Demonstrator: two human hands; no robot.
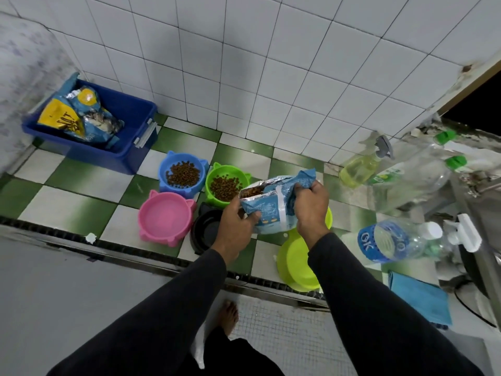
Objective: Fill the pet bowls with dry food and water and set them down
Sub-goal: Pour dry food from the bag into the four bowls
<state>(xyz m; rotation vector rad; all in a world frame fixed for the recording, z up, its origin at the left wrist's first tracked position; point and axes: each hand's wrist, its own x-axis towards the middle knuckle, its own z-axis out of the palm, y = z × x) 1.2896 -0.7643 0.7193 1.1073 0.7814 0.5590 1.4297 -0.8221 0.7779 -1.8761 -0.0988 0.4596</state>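
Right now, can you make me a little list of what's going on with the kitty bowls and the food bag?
left hand: left hand grips the lower side of the food bag
right hand: right hand holds the bag's top edge
bag: open, tilted, kibble showing at its mouth near the green bowl
blue bowl: blue bowl has dry food
green bowl: green bowl has dry food
pink bowl: pink bowl has no kibble
black bowl: black bowl, partly hidden by the left arm, contents unclear
water bottle: water bottle lying at the right
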